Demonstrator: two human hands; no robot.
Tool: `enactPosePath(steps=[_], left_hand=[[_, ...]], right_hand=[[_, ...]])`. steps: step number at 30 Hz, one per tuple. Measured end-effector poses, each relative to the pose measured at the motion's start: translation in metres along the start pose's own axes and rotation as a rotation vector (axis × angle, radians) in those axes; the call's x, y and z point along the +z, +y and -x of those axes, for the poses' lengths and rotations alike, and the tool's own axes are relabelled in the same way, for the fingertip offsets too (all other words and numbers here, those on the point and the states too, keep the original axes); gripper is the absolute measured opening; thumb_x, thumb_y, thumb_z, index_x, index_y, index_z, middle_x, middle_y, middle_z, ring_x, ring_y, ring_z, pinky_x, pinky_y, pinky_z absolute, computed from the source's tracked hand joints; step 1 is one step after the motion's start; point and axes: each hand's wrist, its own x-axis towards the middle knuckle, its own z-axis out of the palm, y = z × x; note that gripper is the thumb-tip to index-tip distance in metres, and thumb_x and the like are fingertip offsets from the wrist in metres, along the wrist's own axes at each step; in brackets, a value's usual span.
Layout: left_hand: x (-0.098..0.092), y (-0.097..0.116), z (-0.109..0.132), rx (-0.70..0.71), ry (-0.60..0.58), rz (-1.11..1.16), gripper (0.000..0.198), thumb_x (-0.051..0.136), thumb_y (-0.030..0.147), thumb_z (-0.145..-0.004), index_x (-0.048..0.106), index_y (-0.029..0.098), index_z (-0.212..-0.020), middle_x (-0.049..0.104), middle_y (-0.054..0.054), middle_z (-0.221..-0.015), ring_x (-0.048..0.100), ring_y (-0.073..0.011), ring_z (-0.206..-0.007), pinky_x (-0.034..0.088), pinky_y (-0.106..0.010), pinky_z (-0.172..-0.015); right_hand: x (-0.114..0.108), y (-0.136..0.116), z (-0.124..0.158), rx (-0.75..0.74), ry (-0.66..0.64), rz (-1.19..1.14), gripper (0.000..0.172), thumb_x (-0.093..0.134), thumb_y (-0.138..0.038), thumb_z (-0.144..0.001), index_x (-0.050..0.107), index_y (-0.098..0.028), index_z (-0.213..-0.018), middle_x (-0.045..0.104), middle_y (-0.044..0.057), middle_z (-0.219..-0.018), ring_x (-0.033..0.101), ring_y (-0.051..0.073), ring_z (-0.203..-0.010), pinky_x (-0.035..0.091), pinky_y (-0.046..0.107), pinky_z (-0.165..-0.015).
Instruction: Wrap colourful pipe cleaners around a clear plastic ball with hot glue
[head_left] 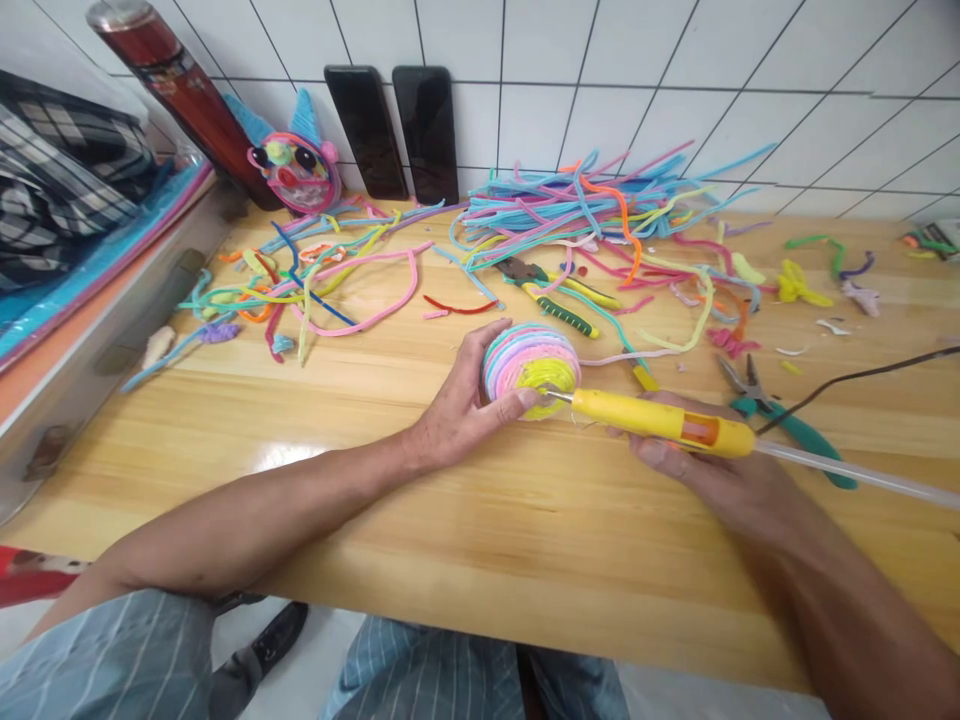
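Observation:
My left hand is closed round a ball wound with pipe cleaners, striped blue, pink and lilac with a yellow round patch. In my right hand is a yellow hot glue gun, its metal nozzle at the yellow patch, close to my left thumb. A clear glue stick sticks out of the gun's back end. From the ball's right side a pale pink pipe cleaner trails over the table. The fingers under the gun are partly hidden.
Loose pipe cleaners lie heaped along the tiled wall. Pliers with yellow-green handles and teal-handled pliers rest on the wooden table. Two phones lean on the wall near a decorated face figure. A black cord runs right.

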Motion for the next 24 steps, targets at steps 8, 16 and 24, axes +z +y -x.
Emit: enactPosePath(steps=[8, 16, 24], left_hand=[[0.0012, -0.0005, -0.0015, 0.019, 0.022, -0.012, 0.085, 0.081, 0.059, -0.098, 0.039, 0.029, -0.165, 0.049, -0.016, -0.168, 0.053, -0.0369, -0.157, 0.042, -0.062, -0.136], [0.0014, -0.0038, -0.0017, 0.100, 0.014, -0.078, 0.082, 0.080, 0.056, -0.100, 0.039, 0.031, -0.166, 0.049, -0.016, -0.170, 0.048, -0.0370, -0.162, 0.038, -0.065, -0.139], [-0.0006, -0.0033, -0.0021, 0.073, 0.014, -0.075, 0.084, 0.080, 0.058, -0.099, 0.040, 0.031, -0.168, 0.049, -0.016, -0.170, 0.050, -0.0376, -0.160, 0.038, -0.065, -0.139]], right_hand=[[-0.0008, 0.0005, 0.0016, -0.032, 0.042, 0.021, 0.029, 0.074, -0.056, -0.099, 0.076, -0.028, -0.091, 0.070, 0.000, -0.079, 0.062, 0.019, -0.068, 0.047, 0.031, -0.060], [0.0029, -0.0046, -0.0016, -0.057, 0.062, 0.050, 0.026, 0.073, -0.050, -0.099, 0.072, -0.027, -0.087, 0.068, -0.001, -0.077, 0.060, 0.019, -0.066, 0.047, 0.031, -0.060], [0.0039, -0.0020, -0.0015, -0.070, 0.057, 0.051, 0.027, 0.073, -0.048, -0.100, 0.069, -0.026, -0.086, 0.067, -0.002, -0.078, 0.059, 0.017, -0.068, 0.047, 0.030, -0.061]])
